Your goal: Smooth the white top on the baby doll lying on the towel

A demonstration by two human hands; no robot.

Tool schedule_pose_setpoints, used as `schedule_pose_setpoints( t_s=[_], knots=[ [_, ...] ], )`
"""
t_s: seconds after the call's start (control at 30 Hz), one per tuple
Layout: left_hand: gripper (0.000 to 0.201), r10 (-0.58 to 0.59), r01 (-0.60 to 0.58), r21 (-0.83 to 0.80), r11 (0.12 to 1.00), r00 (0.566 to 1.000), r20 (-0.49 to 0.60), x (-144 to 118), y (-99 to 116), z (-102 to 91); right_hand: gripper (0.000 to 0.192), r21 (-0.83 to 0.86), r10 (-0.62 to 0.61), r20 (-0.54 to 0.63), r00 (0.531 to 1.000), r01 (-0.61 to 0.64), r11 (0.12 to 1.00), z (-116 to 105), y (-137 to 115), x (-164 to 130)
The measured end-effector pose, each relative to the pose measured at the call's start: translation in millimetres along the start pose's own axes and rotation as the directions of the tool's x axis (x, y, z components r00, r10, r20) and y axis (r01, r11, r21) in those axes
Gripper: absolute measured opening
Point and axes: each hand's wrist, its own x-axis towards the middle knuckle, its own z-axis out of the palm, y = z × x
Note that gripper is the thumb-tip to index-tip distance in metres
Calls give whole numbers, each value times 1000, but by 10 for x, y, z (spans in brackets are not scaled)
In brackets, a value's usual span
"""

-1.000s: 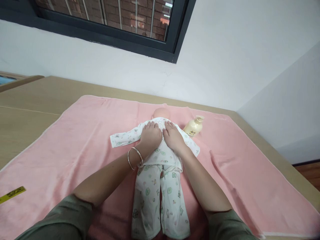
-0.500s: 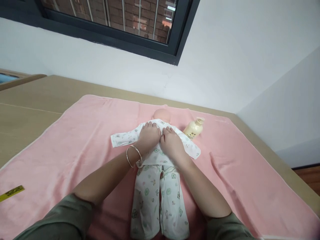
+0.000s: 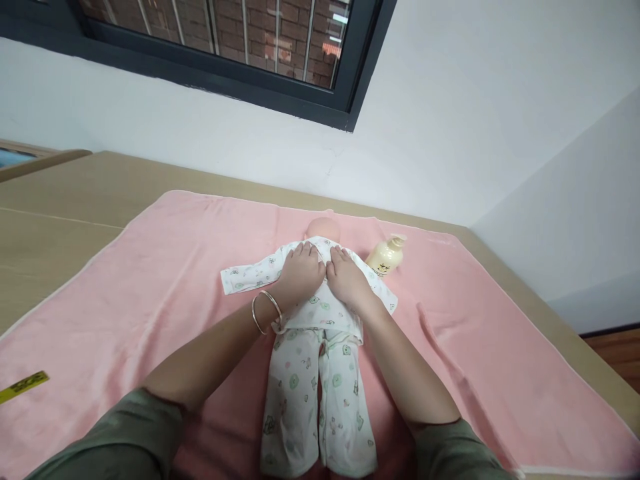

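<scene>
A baby doll (image 3: 323, 229) lies stretched out on a pink cloth, wearing a white printed top (image 3: 320, 310) and matching trousers (image 3: 295, 400). Its head points towards the wall, and its face cannot be made out. My left hand (image 3: 301, 272), with a bangle (image 3: 265, 310) at the wrist, rests on the left side of the doll's chest, fingers stretched forward. Beside it, my right hand (image 3: 349, 280) lies flat on the other side of the chest. The thumbs almost meet at the middle of the top. Neither hand grips anything.
A cream pump bottle (image 3: 387, 256) is by the doll's right-hand sleeve. The pink cloth (image 3: 165, 280) covers much of the wooden surface (image 3: 60, 247). A yellow strip (image 3: 24, 385) lies at the left edge. Behind are a white wall and a dark-framed window (image 3: 345, 100).
My hands have shifted slightly on the doll's chest, the right one with its fingers a little further up. The doll and bottle stay in place.
</scene>
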Motion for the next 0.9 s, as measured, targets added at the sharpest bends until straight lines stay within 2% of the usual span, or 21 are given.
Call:
schedule_pose_setpoints(
  t_s=[0.1,0.17,0.27,0.37,0.47,0.53,0.63,0.73,0.83,0.9],
  knots=[
    [42,63,-60,-40,997,995,83,126,-168,-38,56,-48,-17,-20,1000,16,999,-3,-135,-102],
    [39,93,-89,-41,995,989,111,146,-195,-63,55,-66,-29,-28,999,27,997,-8,-181,-134],
    [39,42,-46,50,998,996,76,62,-74,-98,54,-24,-49,-11,999,49,999,-37,-129,-90],
    [36,26,-38,146,989,996,87,-84,143,-149,53,48,-74,9,997,73,996,-62,57,36],
    [33,29,-50,164,985,992,124,-174,296,-220,54,89,-67,-16,998,68,994,-47,248,154],
    [32,5,-25,141,990,991,136,-173,311,-256,55,90,-67,-36,997,70,993,-21,298,186],
    [31,61,-76,97,992,988,142,-101,196,-240,56,38,-52,-76,996,55,998,29,201,140],
    [39,105,-108,25,994,991,87,-3,-1,-120,56,-18,-34,-110,993,32,999,96,-27,13],
    [51,4,-1,-52,999,998,58,64,-140,34,57,-32,-53,-125,991,50,998,154,-179,-79],
    [53,-28,31,-82,996,999,40,79,-159,106,58,5,-54,-135,989,55,998,166,-158,-69]
  ],
)
